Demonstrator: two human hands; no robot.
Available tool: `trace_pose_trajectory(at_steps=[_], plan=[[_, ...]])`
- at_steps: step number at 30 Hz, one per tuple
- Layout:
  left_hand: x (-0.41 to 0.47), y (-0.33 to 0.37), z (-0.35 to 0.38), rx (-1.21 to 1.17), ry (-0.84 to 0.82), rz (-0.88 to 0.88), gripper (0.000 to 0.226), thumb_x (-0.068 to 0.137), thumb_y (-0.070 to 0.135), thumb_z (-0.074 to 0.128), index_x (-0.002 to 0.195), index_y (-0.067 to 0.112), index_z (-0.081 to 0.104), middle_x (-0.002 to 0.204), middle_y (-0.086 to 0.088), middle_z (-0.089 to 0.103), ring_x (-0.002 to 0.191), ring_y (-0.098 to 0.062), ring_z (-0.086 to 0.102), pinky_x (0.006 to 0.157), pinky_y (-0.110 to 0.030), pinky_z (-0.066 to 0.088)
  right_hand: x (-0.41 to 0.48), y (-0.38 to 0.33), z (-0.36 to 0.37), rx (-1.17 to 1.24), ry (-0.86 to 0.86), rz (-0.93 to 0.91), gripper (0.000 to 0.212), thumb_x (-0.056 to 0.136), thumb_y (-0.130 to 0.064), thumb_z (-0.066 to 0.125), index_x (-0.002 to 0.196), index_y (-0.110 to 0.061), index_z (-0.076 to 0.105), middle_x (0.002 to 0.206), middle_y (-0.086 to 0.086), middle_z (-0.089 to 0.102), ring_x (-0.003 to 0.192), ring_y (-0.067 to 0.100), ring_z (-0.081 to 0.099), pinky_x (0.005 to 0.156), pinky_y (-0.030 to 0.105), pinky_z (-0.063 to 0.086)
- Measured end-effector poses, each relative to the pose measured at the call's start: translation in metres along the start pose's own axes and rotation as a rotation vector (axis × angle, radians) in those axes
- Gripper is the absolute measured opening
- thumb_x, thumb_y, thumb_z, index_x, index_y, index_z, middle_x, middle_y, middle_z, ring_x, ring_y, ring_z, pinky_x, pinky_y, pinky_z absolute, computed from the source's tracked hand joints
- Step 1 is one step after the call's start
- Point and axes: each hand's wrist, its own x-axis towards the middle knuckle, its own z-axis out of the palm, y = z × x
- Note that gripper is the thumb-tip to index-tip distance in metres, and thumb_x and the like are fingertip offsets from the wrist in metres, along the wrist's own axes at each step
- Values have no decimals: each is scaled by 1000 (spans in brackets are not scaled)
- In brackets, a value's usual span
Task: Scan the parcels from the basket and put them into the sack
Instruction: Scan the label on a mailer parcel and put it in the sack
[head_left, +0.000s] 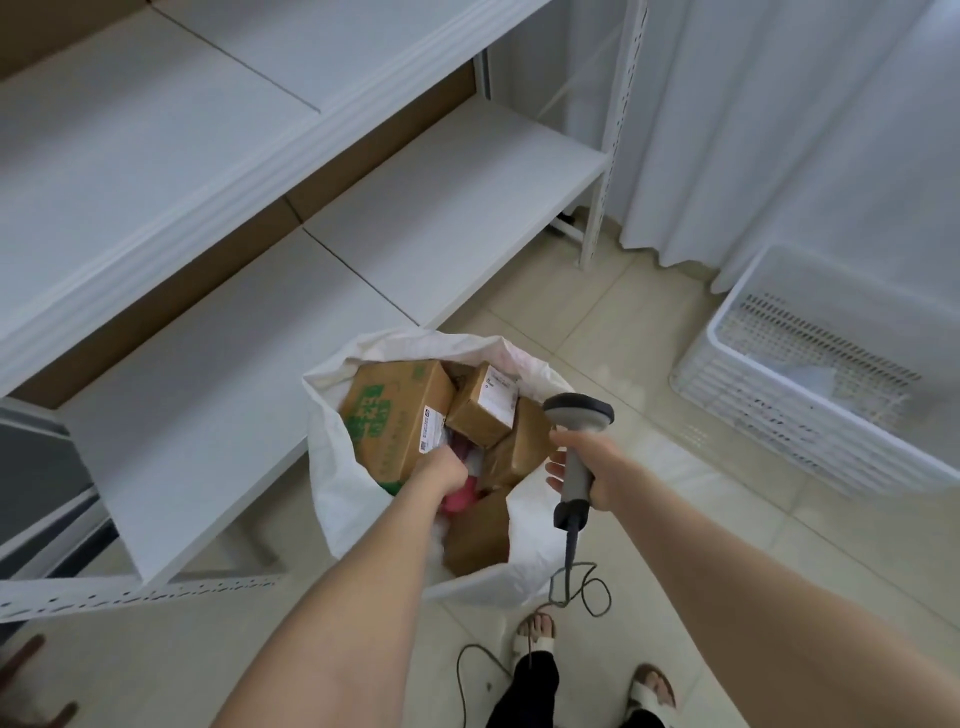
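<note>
A white sack (332, 467) stands open on the floor below me, holding several brown cardboard parcels. Among them are a large box with green print (395, 415) and a small labelled box (485, 405). My left hand (441, 467) reaches down into the sack, its fingers curled onto a pink parcel (462, 496) between the boxes; the fingertips are hidden. My right hand (597, 467) grips the handle of a grey barcode scanner (576, 415) just over the sack's right edge. The white plastic basket (727, 332) sits on the floor to the right.
White metal shelving (415, 218) runs along the left and behind the sack. A white curtain (779, 130) hangs at the back right. The scanner cable (587, 587) trails down to the tiled floor beside my sandalled feet (535, 639).
</note>
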Motion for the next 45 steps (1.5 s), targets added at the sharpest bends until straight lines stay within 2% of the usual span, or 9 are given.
trace_pose_trajectory(at_steps=[5, 9, 12, 16, 19, 22, 24, 29, 45], plan=[[-15, 65, -29, -87, 54, 170, 39, 95, 12, 45, 134, 11, 48, 130, -12, 54, 110, -28, 55, 89, -34, 47, -31, -30, -26, 74, -39, -108, 28, 88, -12, 69, 112, -4, 56, 77, 10, 66, 65, 18, 64, 67, 33, 57], [-42, 138, -36, -29, 72, 282, 38, 97, 14, 42, 135, 13, 47, 123, -14, 57, 98, -25, 57, 79, -32, 48, -57, -62, -68, 179, -27, -226, 25, 87, -11, 70, 107, -4, 56, 59, 7, 61, 51, 15, 58, 55, 28, 55], [-70, 197, -38, -13, 107, 354, 42, 96, 10, 43, 139, 11, 44, 136, -12, 50, 119, -29, 51, 99, -39, 46, -73, -89, -111, 278, -38, -316, 27, 87, -14, 70, 109, -7, 54, 56, 7, 57, 45, 14, 54, 54, 28, 54], [-113, 284, -33, -33, 195, 447, 43, 94, 13, 48, 137, 12, 47, 136, -10, 51, 120, -27, 51, 98, -33, 46, -97, -122, -183, 363, -62, -411, 19, 88, -16, 69, 100, -8, 57, 57, 6, 60, 43, 12, 54, 52, 26, 52], [-150, 353, -20, -5, 251, 524, 28, 91, 11, 50, 117, 17, 61, 123, -11, 55, 110, -27, 55, 95, -33, 46, -120, -146, -246, 387, -96, -486, 10, 90, -13, 65, 94, -8, 57, 60, 6, 60, 43, 12, 52, 53, 27, 50], [-183, 418, -3, 38, 286, 606, 23, 89, 9, 50, 107, 14, 64, 117, -11, 58, 109, -27, 55, 92, -31, 44, -142, -167, -309, 427, -92, -550, 8, 91, -11, 64, 93, -7, 56, 67, 7, 59, 47, 13, 50, 54, 28, 46], [-203, 458, 7, 80, 305, 649, 15, 88, 9, 50, 88, 19, 61, 102, -8, 59, 103, -25, 53, 84, -28, 41, -153, -180, -346, 467, -89, -576, 8, 91, -11, 63, 92, -8, 56, 67, 7, 57, 50, 14, 48, 55, 29, 44], [-233, 543, 30, 115, 325, 718, 42, 92, 10, 47, 134, 9, 51, 139, -11, 51, 126, -28, 48, 103, -33, 39, -167, -212, -419, 591, -81, -605, 14, 90, -17, 66, 99, -11, 57, 65, 4, 57, 55, 14, 50, 57, 28, 43], [-172, 752, 44, 145, 262, 831, 37, 90, 3, 47, 125, 0, 57, 134, -20, 53, 125, -31, 49, 104, -34, 40, -105, -347, -536, 701, 73, -604, 19, 88, -20, 68, 104, -13, 59, 60, 4, 59, 48, 14, 50, 52, 27, 44]])
